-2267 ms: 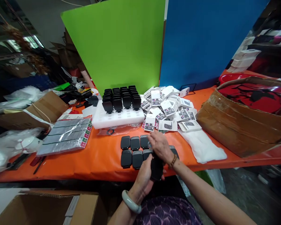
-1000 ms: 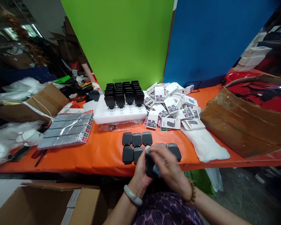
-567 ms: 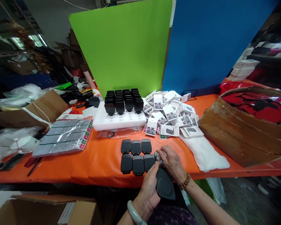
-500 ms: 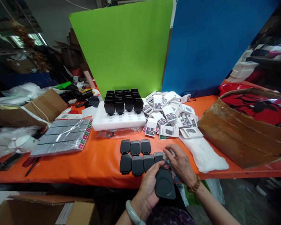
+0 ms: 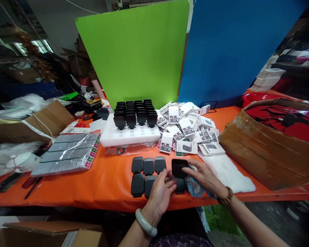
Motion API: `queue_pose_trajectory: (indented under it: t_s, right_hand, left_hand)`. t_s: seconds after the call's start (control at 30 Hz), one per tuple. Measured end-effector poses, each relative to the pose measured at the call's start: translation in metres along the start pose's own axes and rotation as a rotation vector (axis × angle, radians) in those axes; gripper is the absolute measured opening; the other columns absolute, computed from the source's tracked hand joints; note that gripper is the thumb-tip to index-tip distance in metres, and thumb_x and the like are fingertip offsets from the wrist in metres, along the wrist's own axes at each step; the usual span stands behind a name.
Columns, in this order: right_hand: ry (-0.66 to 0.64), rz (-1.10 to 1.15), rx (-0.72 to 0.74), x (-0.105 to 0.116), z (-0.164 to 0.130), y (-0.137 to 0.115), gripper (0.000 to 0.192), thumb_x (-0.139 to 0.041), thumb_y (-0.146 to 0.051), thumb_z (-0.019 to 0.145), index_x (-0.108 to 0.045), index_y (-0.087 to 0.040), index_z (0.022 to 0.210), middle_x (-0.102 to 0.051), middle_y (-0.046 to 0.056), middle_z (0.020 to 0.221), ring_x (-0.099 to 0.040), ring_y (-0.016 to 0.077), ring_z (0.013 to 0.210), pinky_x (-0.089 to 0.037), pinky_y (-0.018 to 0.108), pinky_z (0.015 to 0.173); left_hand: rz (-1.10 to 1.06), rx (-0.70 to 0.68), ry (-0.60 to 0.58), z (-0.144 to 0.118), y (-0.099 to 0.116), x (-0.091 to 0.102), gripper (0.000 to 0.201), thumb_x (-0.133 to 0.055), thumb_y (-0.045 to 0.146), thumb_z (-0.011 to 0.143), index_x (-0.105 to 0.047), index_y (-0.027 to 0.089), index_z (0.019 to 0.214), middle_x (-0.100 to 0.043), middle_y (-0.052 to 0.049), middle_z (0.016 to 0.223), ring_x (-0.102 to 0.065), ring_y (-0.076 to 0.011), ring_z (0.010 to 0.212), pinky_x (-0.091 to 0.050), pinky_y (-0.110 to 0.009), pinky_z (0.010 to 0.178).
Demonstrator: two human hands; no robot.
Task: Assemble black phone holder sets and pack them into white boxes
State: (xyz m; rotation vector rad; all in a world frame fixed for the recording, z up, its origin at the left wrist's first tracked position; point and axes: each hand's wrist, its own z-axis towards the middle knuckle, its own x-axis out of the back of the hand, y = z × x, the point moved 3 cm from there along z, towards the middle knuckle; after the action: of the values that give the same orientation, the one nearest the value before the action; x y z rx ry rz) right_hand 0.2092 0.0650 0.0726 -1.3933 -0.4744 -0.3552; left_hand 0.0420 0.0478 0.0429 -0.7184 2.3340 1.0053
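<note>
My right hand pinches a flat black rounded-rectangle plastic pad at its right edge, with a crumpled pale blue cloth bunched under the palm. The pad sits low over the orange counter, at ten o'clock from my right hand, its long axis running roughly nine to three. My left hand is half open, holding nothing, fingertips near the laid-out rows of matching black pads; the held pad lies at one o'clock from it, and the right hand is nearer.
</note>
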Motion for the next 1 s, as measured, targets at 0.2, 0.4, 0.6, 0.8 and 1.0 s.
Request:
queue_pose_trajectory:
  t_s: [0.2, 0.4, 0.6, 0.8, 1.0]
  right_hand:
    - [-0.119, -0.136, -0.31, -0.015, 0.069, 0.046, 0.021, -0.06, -0.036, 0.077, -0.058, -0.016, 0.072, -0.06, 0.0, 0.066, -0.057, 0.0157, 0.064, -0.042, 0.024, 0.057]
    - [-0.126, -0.369, -0.331, -0.035, 0.076, 0.052, 0.014, -0.065, -0.025, 0.074, -0.058, -0.015, 0.08, -0.065, 0.006, 0.08, -0.059, 0.0187, 0.075, -0.039, 0.025, 0.062]
    - [-0.114, -0.551, -0.187, -0.021, 0.1, 0.021, 0.007, -0.064, -0.024, 0.078, -0.062, -0.018, 0.08, -0.065, 0.005, 0.075, -0.061, 0.0208, 0.078, -0.038, 0.026, 0.065]
    - [0.009, -0.641, -0.004, -0.007, 0.21, -0.039, 0.024, -0.052, -0.031, 0.09, -0.061, -0.015, 0.105, -0.067, 0.011, 0.096, -0.061, 0.0228, 0.088, -0.043, 0.03, 0.068]
    - [-0.046, -0.68, 0.096, -0.025, 0.286, -0.062, 0.027, -0.066, -0.021, 0.08, -0.065, -0.016, 0.106, -0.066, 0.011, 0.109, -0.059, 0.0235, 0.1, -0.043, 0.03, 0.079]
  left_hand:
    - [0.482, -0.526, 0.159, 0.012, 0.043, 0.025, 0.01, -0.068, 0.019, 0.077, -0.068, 0.018, 0.088, -0.066, -0.005, 0.092, -0.058, -0.0176, 0.092, -0.039, -0.025, 0.085]
    - [0.809, -0.661, -0.02, 0.024, 0.039, 0.015, 0.019, -0.07, 0.014, 0.071, -0.071, 0.023, 0.087, -0.064, -0.009, 0.112, -0.046, -0.0285, 0.123, -0.023, -0.04, 0.111]
    - [1.097, -0.67, -0.201, 0.045, 0.018, 0.01, 0.029, -0.067, 0.019, 0.072, -0.07, 0.025, 0.1, -0.057, -0.012, 0.132, -0.022, -0.0379, 0.141, 0.005, -0.055, 0.115]
    - [1.195, -0.695, -0.171, 0.052, 0.025, 0.012, 0.031, -0.065, 0.025, 0.075, -0.07, 0.023, 0.106, -0.058, -0.015, 0.131, -0.024, -0.0422, 0.14, 0.006, -0.058, 0.113]
    - [1.407, -0.936, 0.138, 0.07, 0.118, 0.004, 0.048, -0.06, 0.021, 0.08, -0.057, 0.022, 0.127, -0.037, -0.012, 0.151, -0.008, -0.0346, 0.146, 0.003, -0.054, 0.115]
